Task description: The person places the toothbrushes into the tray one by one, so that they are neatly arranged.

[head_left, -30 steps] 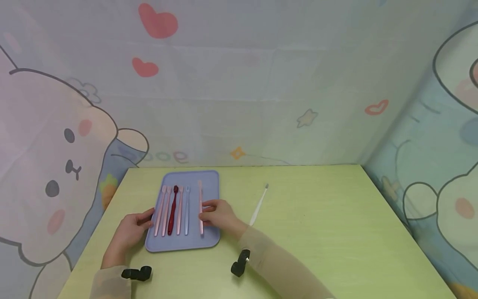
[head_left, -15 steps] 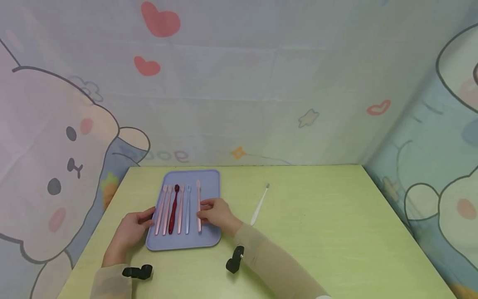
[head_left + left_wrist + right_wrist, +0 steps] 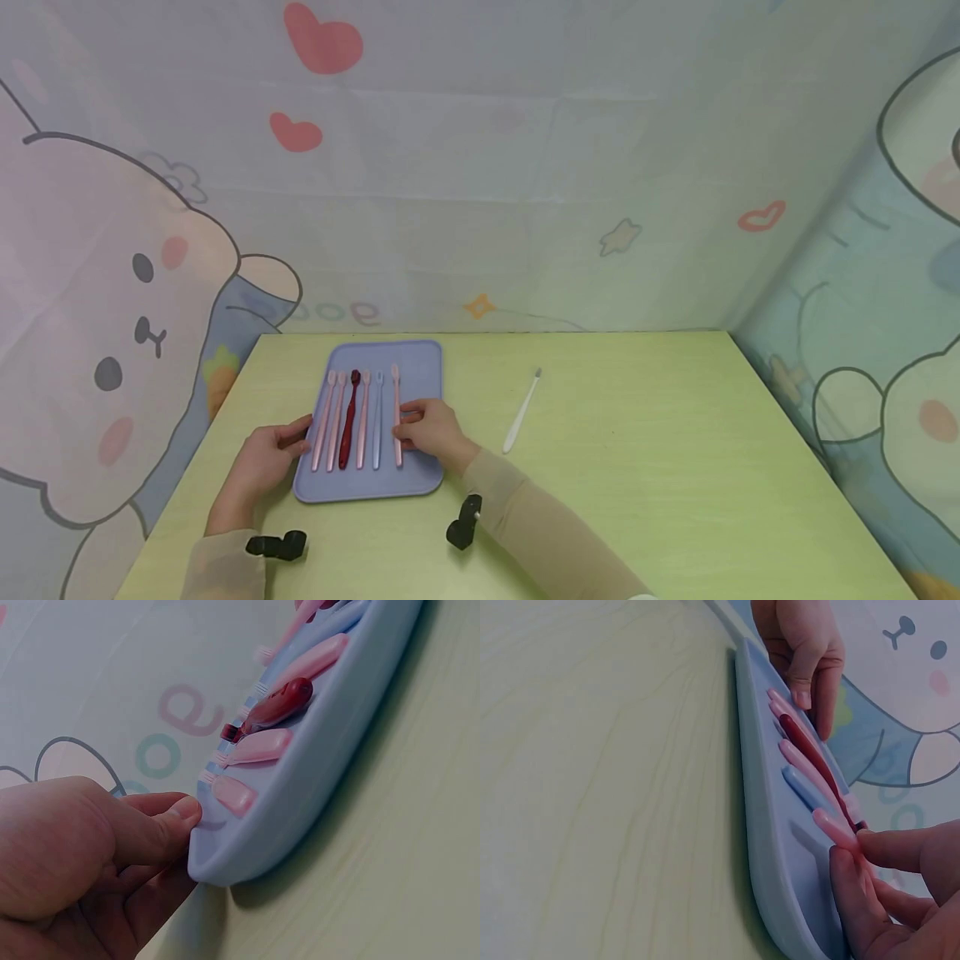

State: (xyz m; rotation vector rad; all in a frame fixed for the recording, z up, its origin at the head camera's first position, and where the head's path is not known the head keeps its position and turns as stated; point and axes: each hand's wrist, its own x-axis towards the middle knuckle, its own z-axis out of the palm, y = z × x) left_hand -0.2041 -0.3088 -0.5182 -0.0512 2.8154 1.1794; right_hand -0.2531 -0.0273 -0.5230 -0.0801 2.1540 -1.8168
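A lilac tray (image 3: 420, 358) lies on the left part of the table. My left hand (image 3: 258, 462) pinches its left rim between thumb and fingers, as the left wrist view shows. My right hand (image 3: 435, 433) reaches over the tray's right side and pinches a pink toothbrush (image 3: 834, 827) by its handle. That toothbrush points away from me, just right of a light blue toothbrush (image 3: 377, 425). Further left in the row are a pink toothbrush (image 3: 363, 425), a dark red toothbrush (image 3: 347, 429) and two more pink ones, side by side with heads toward the back.
A white toothbrush (image 3: 521, 413) with a grey head lies slanted on the green table (image 3: 675, 467), right of the tray. Behind the table hangs a cartoon-printed cloth (image 3: 480, 167). Black wrist cameras sit on both sleeves.
My right hand has shifted a little left, bringing the pink toothbrush closer to the light blue one. My left hand has stayed at the tray's rim.
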